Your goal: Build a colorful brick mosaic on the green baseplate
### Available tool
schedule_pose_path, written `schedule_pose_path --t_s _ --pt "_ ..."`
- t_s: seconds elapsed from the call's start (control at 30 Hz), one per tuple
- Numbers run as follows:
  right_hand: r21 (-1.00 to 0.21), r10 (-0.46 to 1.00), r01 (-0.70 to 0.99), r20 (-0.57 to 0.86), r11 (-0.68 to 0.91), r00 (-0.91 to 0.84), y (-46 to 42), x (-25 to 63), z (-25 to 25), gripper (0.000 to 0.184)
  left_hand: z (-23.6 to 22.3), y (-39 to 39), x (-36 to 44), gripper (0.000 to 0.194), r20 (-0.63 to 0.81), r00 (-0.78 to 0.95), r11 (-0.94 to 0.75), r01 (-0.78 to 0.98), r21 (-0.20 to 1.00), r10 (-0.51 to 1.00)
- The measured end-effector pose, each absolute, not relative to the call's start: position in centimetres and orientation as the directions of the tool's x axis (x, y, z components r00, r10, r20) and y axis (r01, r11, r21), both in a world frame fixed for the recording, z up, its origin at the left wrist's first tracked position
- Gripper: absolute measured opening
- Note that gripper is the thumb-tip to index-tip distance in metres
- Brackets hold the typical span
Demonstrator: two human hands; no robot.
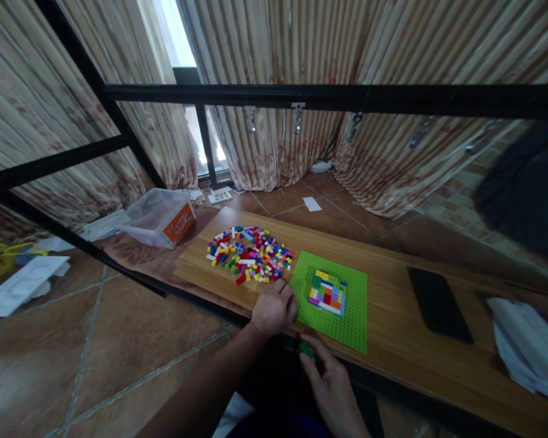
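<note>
A green baseplate (351, 304) lies on the wooden table (393, 340), with a small block of mixed-colour bricks (327, 293) built on its middle. My left hand (274, 307) rests as a loose fist on the table at the plate's left edge, fingers curled; nothing shows in it. My right hand (331, 383) is below the table's front edge, its fingertips pinched on a small green brick (306, 349). A pile of loose coloured bricks (251, 252) lies left of the plate.
A black phone (438, 303) lies right of the plate, and white paper or plastic (530, 347) at the far right. A clear plastic box (159, 216) stands off the table's left end. A black metal frame (301, 97) crosses above. Curtains hang behind.
</note>
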State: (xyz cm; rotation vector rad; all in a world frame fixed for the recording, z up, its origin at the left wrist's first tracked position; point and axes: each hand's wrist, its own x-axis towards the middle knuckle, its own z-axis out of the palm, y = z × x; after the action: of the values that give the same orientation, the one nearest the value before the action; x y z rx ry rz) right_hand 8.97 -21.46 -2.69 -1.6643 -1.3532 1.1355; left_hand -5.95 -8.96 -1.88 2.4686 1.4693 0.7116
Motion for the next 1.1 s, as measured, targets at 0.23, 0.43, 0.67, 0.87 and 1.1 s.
schedule_pose_path --t_s 0.23,0.43,0.67,0.87,1.1 --pt "-0.905 0.966 0.356 -0.257 -0.234 -0.018 -21.8 8.7 -3.0 0.052 -2.0 -9.0 -6.0 0.008 0.319 0.395 -0.498 0.779 0.381 0.862" --pt "-0.912 0.97 0.332 -0.24 -0.242 0.048 -21.5 8.9 -2.1 0.051 -2.2 -8.9 -6.0 0.007 0.323 0.389 -0.494 0.782 0.379 0.863" --pt "-0.92 0.968 0.306 -0.215 -0.245 0.127 -21.0 9.3 -1.3 0.049 -2.0 -8.9 -6.0 0.006 0.332 0.391 -0.502 0.772 0.391 0.859" --pt "-0.935 0.964 0.251 -0.217 -0.25 0.151 -21.0 9.5 -1.4 0.047 -2.2 -8.8 -6.0 0.005 0.332 0.391 -0.502 0.771 0.392 0.859" --pt "-0.946 0.95 0.217 -0.182 -0.239 0.255 -20.2 10.3 -0.8 0.048 -2.3 -8.8 -6.0 0.007 0.346 0.394 -0.512 0.768 0.384 0.851"
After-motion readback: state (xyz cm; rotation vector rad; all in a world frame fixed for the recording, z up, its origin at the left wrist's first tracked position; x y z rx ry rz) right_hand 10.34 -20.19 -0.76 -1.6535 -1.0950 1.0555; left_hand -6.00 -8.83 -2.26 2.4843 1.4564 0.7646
